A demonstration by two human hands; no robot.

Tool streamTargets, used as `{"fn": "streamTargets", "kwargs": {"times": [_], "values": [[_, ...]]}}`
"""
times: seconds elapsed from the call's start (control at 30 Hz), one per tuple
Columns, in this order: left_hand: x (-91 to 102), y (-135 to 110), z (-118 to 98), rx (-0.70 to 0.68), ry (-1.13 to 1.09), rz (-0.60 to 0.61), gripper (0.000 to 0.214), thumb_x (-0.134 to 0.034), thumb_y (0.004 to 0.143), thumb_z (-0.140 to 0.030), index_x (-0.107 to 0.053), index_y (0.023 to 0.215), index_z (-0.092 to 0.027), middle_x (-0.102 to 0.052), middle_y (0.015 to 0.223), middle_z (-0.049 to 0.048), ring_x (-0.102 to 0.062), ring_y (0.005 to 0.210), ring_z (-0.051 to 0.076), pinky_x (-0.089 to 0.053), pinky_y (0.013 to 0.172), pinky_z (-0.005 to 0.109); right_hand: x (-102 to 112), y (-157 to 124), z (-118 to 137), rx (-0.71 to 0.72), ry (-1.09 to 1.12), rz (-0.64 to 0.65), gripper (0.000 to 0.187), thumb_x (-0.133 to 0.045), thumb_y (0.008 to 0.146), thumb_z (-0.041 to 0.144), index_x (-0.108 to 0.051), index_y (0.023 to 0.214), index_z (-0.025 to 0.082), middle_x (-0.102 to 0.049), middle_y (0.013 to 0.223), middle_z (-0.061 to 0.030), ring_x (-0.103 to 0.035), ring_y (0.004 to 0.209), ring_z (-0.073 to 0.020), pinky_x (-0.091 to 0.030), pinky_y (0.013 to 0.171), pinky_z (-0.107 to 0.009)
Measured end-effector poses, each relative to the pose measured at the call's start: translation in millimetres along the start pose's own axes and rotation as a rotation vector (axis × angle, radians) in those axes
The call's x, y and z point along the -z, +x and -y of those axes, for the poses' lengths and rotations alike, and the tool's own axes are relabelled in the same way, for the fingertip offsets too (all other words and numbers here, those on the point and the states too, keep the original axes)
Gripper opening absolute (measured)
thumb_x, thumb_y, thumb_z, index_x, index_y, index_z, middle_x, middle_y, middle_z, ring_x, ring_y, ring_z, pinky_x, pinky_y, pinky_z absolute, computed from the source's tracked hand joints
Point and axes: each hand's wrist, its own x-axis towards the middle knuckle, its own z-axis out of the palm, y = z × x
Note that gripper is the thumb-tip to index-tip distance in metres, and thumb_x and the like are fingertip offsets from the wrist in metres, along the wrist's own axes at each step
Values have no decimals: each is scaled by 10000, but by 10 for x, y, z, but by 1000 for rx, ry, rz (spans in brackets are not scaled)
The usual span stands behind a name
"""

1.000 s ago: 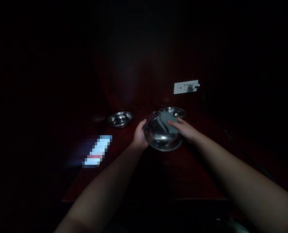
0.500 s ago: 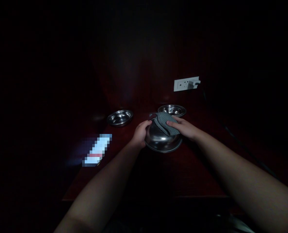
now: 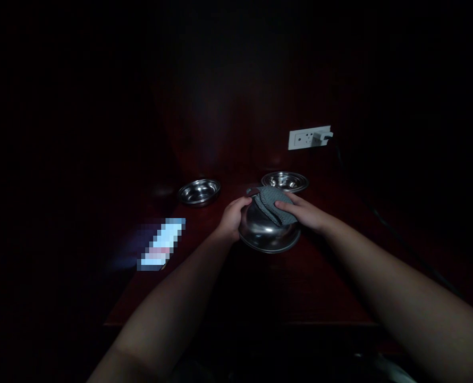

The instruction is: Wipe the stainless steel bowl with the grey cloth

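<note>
A shiny metal bowl is held with its rounded underside facing up and its rim toward me. My left hand grips its left side, thumb on top; the other fingers are hidden behind the bowl. A folded grey-green cloth lies over the far right part of the bowl. My right hand is closed on this cloth, thumb across it, pressing it against the metal. The fingers under the cloth are mostly out of sight.
Two more metal bowls stand toward the back of the dark red table: one left bowl, one right bowl. A lit, blurred-out phone lies at left. A wall socket holds a plug with a dark cable.
Both hands keep their hold on the bowl and cloth, with hardly any movement. The whole view has shifted very slightly.
</note>
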Motion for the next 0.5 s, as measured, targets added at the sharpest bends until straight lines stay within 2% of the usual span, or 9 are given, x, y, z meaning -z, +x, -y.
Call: {"fn": "streamTargets", "kwargs": {"times": [0.27, 0.5], "values": [[-35, -46, -39, 40, 20, -32, 125, -666, 618, -219, -652, 720, -147, -688, 715, 33, -631, 692, 171, -476, 742, 304, -14, 0, -6, -33, 31, -14, 443, -637, 770, 334, -526, 1169, 179, -652, 1104, -81, -634, 934, -207, -482, 892, -378], [-54, -81, -69, 123, -1, 14, 103, -630, 657, -217, -663, 728, -149, -690, 705, 45, -641, 706, 183, -480, 754, 313, 16, 0, -6, -23, 41, 14, 461, -658, 750, 338, -544, 1174, 194, -663, 1090, -72, -640, 918, -208, -490, 876, -376]]}}
